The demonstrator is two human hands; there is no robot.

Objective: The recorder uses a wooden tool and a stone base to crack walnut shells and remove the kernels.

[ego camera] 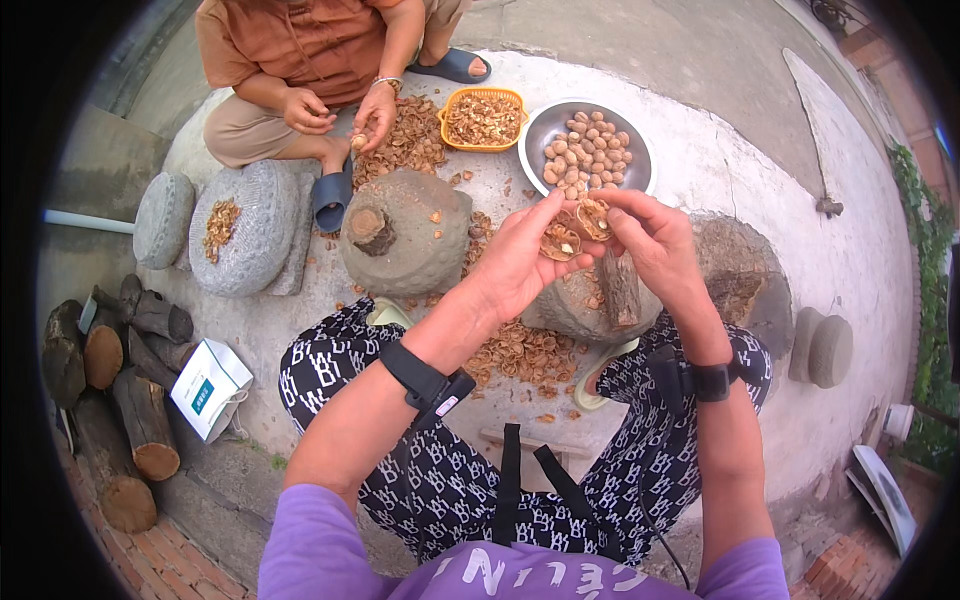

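Cupped in my left hand (517,251) is a piece of cracked walnut shell (560,240) with a pale bit of kernel in it. My right hand (651,236) pinches another walnut shell part (593,217) between thumb and fingers, close beside the first piece. Both hands are held together above a round stone (570,300), on which a short wooden billet (619,289) rests. Beyond my fingers stands a metal basin (529,142) of whole walnuts (589,154). A heap of broken shells (525,352) lies on the ground between my feet.
Across from me a person (300,45) holds a walnut (359,141) near a shell pile (405,139). A yellow basket (484,148) contains walnut kernels. Another stone (427,232) bears a wooden stub (371,229). Kernels lie on a carved stone (259,225). Logs (127,420) and a paper bag (210,390) are at left.
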